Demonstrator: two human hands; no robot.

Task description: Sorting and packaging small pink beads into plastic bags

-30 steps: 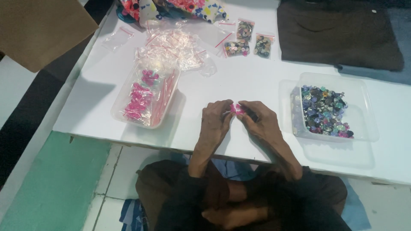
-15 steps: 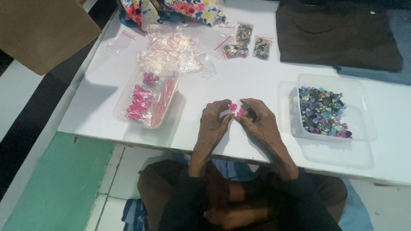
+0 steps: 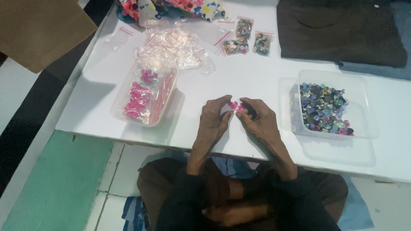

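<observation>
The left hand and the right hand rest on the white table, near its front edge, fingertips meeting. Both hands are closed in a pinch on a small cluster of pink buttons held between them; whether a clear bag surrounds the buttons cannot be told.

Left of the hands stands a clear rectangular tub, tilted slightly. It contains small bags of pink buttons, each bag with a red zip strip.

Behind the tub lies a loose heap of empty clear zip bags with red closure strips. One more empty bag lies apart, near the table's left edge.

Three small filled bags lie in a group at the rear centre. Each is rectangular, with a red strip on top, and holds dark mixed buttons.

Right of the hands stands a second clear tub, square with rounded corners. Mixed buttons in blue, grey, green and purple fill its left part.

A folded dark brown cloth covers the rear right of the table. A patterned multicoloured fabric lies at the rear edge. A brown cardboard sheet overhangs the upper left corner of the view.
</observation>
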